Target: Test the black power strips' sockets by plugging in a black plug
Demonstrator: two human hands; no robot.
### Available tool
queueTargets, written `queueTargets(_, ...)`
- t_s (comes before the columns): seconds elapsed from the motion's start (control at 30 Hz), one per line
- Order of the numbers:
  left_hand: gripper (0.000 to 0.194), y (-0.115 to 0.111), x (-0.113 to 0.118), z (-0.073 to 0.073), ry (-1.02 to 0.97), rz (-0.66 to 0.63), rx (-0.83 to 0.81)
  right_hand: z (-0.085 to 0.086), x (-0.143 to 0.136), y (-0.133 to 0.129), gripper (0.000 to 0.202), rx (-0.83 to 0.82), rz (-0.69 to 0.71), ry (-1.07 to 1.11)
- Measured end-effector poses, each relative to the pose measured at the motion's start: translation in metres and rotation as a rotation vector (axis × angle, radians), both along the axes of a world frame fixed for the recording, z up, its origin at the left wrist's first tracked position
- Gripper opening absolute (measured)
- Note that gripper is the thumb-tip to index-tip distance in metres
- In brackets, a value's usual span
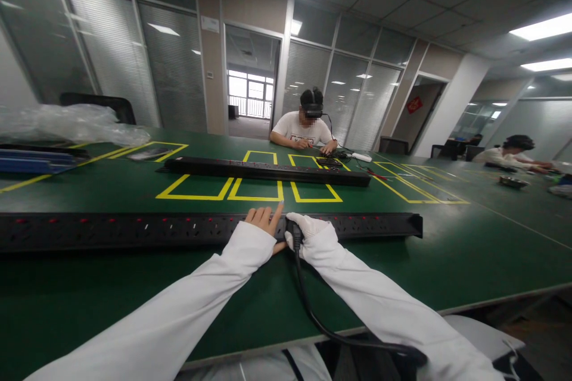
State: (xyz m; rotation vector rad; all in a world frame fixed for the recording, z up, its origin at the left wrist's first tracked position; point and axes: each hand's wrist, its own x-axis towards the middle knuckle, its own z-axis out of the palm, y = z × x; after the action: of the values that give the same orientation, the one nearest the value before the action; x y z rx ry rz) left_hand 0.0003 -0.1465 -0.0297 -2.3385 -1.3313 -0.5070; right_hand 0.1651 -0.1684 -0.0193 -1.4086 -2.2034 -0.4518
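Note:
A long black power strip (170, 229) with a row of sockets and red switches lies across the table in front of me. My left hand (263, 223), bare, grips it from above, fingers over its far edge and thumb at the near side. Right beside it, my right hand (308, 229) in a white glove is closed around a black plug (295, 235) held against the strip. Whether the plug's pins sit in a socket is hidden. From the plug a thick black cable (308, 303) runs down over the table's front edge towards my right forearm.
A second black power strip (268, 171) lies farther back across yellow tape outlines (192, 196) on the green table (469, 238). Clear plastic wrap (67, 122) and blue parts (36, 161) are at left. One person (295, 131) sits opposite; another (509, 152) works at far right.

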Motion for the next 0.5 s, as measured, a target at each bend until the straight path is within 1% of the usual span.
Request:
queueTargets(0.2,0.082,0.0005,-0.0002,-0.0011,-0.003,-0.014,0.010,-0.0012,-0.0007,-0.0006,0.042,0.017,0.004,0.033)
queueTargets(0.37,0.078,0.0009,-0.0017,-0.0030,-0.017,-0.022,0.031,0.0004,-0.0023,-0.0030,0.041,0.015,-0.007,0.024)
queueTargets(0.5,0.075,-0.0011,-0.0015,-0.0016,0.002,-0.019,0.033,0.0030,-0.0036,-0.0047,0.042,-0.010,-0.030,-0.007)
